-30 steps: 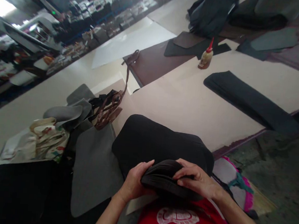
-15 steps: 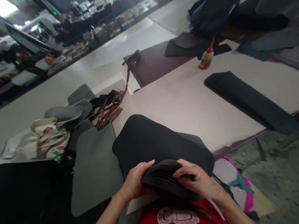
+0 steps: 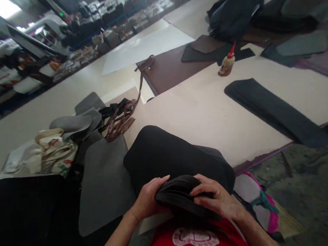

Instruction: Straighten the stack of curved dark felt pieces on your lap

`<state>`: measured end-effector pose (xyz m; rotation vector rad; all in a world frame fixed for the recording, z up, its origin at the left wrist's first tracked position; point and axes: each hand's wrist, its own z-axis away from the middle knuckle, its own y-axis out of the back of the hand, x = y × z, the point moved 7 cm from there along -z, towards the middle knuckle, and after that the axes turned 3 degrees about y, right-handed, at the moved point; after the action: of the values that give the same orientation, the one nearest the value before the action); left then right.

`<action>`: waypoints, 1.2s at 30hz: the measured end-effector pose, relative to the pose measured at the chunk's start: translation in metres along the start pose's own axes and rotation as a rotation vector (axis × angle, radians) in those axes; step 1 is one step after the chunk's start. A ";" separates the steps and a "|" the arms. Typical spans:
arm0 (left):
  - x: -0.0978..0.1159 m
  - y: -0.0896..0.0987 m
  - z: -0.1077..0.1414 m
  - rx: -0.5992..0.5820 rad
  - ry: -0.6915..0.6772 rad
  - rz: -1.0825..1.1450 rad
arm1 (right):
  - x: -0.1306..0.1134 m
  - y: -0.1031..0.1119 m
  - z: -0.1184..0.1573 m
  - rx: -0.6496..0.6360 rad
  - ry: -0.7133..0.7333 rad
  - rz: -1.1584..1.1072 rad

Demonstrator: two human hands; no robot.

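Observation:
A thick stack of thin black sheets (image 3: 175, 194) is bent into a curve close to my red shirt, its layered edges fanned a little apart. My left hand (image 3: 150, 194) is wrapped round the stack's left end, with the thumb on top. On the right end, my right hand (image 3: 215, 196) pinches the layers between thumb and fingers. Just beyond both hands lies a large black rounded panel (image 3: 169, 154), with greyer pieces under its right side. The undersides of the sheets and some fingertips are hidden.
A grey panel (image 3: 103, 186) lies left of my hands, by a printed cloth bag (image 3: 54, 151) and tangled brown straps (image 3: 121, 121). On the pale table (image 3: 194, 106) stand a red-tipped bottle (image 3: 227, 63) and a long black stack (image 3: 274, 109). A pink-edged item (image 3: 260, 204) sits beneath the table's edge.
The right-hand fingers have shifted very slightly on the sheets. Otherwise both hands and the stack stay in the same place; the view has moved only a little.

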<state>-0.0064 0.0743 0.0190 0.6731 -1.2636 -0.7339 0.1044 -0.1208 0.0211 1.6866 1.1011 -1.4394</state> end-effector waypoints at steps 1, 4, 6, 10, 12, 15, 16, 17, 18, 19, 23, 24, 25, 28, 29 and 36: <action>0.001 0.000 0.000 0.001 -0.003 0.002 | 0.000 -0.001 0.000 -0.006 0.005 -0.002; 0.000 0.000 0.001 0.002 -0.005 0.013 | -0.002 0.000 -0.001 0.027 0.036 0.035; -0.002 -0.001 0.003 0.015 -0.012 0.028 | -0.005 0.001 0.001 0.075 0.082 0.071; -0.005 -0.003 0.010 0.113 -0.096 0.056 | -0.009 -0.002 0.003 0.079 0.133 0.106; -0.001 -0.003 0.016 0.169 -0.185 0.005 | -0.007 -0.004 0.003 0.076 0.127 0.122; 0.003 -0.004 0.025 0.254 -0.259 -0.113 | -0.002 -0.003 0.001 0.113 0.105 0.167; 0.004 -0.003 0.028 0.286 -0.274 -0.147 | -0.001 -0.002 0.001 0.128 0.102 0.182; 0.006 -0.003 0.031 0.317 -0.293 -0.177 | 0.000 -0.001 0.001 0.137 0.101 0.190; 0.009 -0.003 0.034 0.350 -0.320 -0.202 | 0.001 -0.001 0.001 0.139 0.102 0.192; 0.012 -0.002 0.038 0.383 -0.346 -0.220 | 0.002 -0.001 0.001 0.131 0.103 0.187; 0.021 -0.002 0.045 0.474 -0.328 -0.245 | 0.003 -0.002 0.002 0.085 0.098 0.164; 0.022 -0.002 0.047 0.488 -0.323 -0.236 | 0.003 -0.002 0.002 0.079 0.092 0.163; 0.024 -0.002 0.049 0.500 -0.326 -0.226 | 0.003 -0.002 0.002 0.079 0.085 0.164; 0.028 -0.003 0.055 0.535 -0.341 -0.194 | 0.002 -0.002 0.000 0.056 0.067 0.159; 0.027 -0.003 0.055 0.539 -0.332 -0.190 | 0.002 -0.002 -0.001 0.037 0.061 0.156; 0.020 0.000 0.040 0.405 -0.248 -0.185 | 0.017 -0.001 0.000 -0.094 -0.069 0.209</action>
<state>-0.0426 0.0560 0.0378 1.0642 -1.6143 -0.7342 0.1039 -0.1170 0.0045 1.6208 0.9115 -1.2844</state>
